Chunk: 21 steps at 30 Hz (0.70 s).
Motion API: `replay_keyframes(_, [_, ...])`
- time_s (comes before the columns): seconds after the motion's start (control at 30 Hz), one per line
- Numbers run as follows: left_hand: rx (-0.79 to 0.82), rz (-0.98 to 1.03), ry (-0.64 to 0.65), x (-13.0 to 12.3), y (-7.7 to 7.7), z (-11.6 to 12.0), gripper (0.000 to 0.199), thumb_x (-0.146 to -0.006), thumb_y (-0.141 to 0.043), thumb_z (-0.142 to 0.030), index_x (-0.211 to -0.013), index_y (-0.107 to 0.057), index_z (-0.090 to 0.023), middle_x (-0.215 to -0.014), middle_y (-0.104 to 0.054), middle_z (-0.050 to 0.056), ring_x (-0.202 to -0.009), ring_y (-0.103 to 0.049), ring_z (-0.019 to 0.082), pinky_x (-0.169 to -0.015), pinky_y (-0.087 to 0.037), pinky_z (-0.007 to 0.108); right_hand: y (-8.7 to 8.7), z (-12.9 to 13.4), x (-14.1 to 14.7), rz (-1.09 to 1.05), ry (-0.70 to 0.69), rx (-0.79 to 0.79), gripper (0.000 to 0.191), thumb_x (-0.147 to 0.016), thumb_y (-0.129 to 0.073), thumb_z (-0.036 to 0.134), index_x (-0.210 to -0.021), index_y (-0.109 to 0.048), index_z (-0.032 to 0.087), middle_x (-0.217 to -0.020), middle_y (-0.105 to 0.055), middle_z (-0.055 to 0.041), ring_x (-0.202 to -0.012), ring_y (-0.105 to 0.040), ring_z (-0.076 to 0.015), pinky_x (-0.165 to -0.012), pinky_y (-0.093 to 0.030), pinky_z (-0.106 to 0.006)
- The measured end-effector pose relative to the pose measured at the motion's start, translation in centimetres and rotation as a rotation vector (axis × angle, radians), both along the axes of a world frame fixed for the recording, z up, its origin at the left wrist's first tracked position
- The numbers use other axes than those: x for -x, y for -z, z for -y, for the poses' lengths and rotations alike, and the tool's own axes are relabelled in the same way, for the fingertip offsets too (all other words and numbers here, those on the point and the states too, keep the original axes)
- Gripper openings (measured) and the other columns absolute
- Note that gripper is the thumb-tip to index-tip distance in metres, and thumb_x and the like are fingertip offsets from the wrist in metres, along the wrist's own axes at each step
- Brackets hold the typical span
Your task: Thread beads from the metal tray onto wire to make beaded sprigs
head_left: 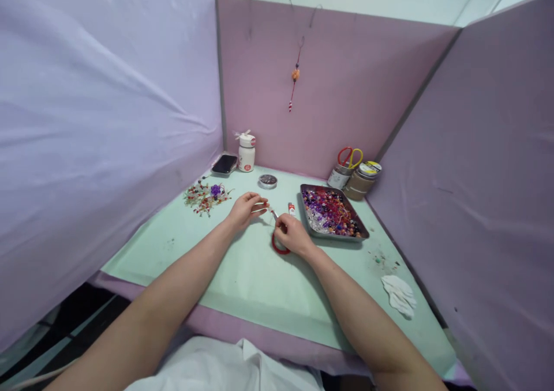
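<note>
My right hand [293,233] is closed around a pair of red-handled scissors [280,248], with the blades pointing up and left toward my other hand. Pinched in the fingers of my left hand [247,209] is a small beaded string [267,206] with red and pale bits; its details are too small to make out. The blade tips are close to the string, and I cannot tell whether they touch it. A red and white lighter [291,209] lies just beyond my right hand. To the right is a metal tray [337,240] full of colourful beads and strings.
Beaded strands [205,198] lie in a pile at left. Behind stand a phone [225,164], a white bottle [246,153] and a round container [268,181]. At right are a can [340,176] with scissors, a jar [361,182] and white cloth [399,295]. A beaded cord [295,75] hangs behind.
</note>
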State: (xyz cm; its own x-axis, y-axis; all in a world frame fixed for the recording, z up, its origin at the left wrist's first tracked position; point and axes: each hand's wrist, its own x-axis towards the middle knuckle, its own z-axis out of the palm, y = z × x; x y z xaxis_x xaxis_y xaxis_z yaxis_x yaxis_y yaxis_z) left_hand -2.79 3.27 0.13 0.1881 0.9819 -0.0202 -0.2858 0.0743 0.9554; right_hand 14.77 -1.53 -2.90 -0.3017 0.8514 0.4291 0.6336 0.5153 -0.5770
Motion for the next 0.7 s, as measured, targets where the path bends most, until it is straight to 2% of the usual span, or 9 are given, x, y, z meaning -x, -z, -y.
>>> replay_keyframes(0.1, [0.029,0.105,0.021,0.8,-1.1,0.0,0.020,-0.080,-0.063,-0.028,-0.084,-0.046,-0.019,-0.097,-0.066,0.008,-0.087,-0.068,0.019,-0.082,-0.053,0.040,0.0,0.2,0.2,0.074,-0.068,-0.003,0.007,-0.073,-0.050,0.013,-0.073,-0.051,0.020,-0.070,-0.053,0.0009,-0.066,-0.047,-0.0131,-0.063,-0.035,-0.024])
replay_keyframes(0.23, [0.056,0.132,-0.013,1.9,-2.6,-0.3,0.016,-0.081,-0.061,-0.023,-0.084,-0.047,-0.018,-0.097,-0.065,0.009,-0.090,-0.068,0.021,-0.084,-0.053,0.042,0.1,0.2,0.2,0.109,-0.088,-0.001,0.005,-0.076,-0.052,0.015,-0.074,-0.051,0.019,-0.073,-0.053,0.0001,-0.068,-0.048,-0.0132,-0.064,-0.035,-0.024])
replay_keyframes(0.43, [0.002,0.103,-0.046,3.2,-6.3,0.1,0.013,-0.081,-0.061,-0.023,-0.083,-0.049,-0.019,-0.097,-0.066,0.008,-0.092,-0.068,0.021,-0.086,-0.053,0.043,0.2,0.2,0.0,0.120,-0.086,-0.029,0.001,-0.080,-0.053,0.018,-0.080,-0.054,0.019,-0.079,-0.054,-0.0017,-0.074,-0.051,-0.0144,-0.069,-0.037,-0.026])
replay_keyframes(0.6, [-0.114,0.023,-0.217,6.0,-9.6,1.1,0.009,-0.080,-0.059,-0.022,-0.082,-0.050,-0.019,-0.082,-0.066,0.003,-0.079,-0.068,0.017,-0.075,-0.055,0.036,-0.1,0.3,0.1,0.137,-0.093,-0.036,0.004,-0.080,-0.053,0.016,-0.082,-0.056,0.018,-0.082,-0.056,-0.0027,-0.078,-0.052,-0.0148,-0.071,-0.039,-0.026])
replay_keyframes(0.7, [-0.166,-0.081,-0.354,8.1,-11.0,1.2,0.008,-0.078,-0.058,-0.022,-0.079,-0.051,-0.019,-0.076,-0.064,0.001,-0.066,-0.065,0.013,-0.066,-0.054,0.028,-0.2,0.5,0.2,0.149,-0.094,-0.030,0.006,-0.080,-0.054,0.016,-0.083,-0.058,0.018,-0.084,-0.057,-0.0034,-0.079,-0.053,-0.0149,-0.071,-0.039,-0.026])
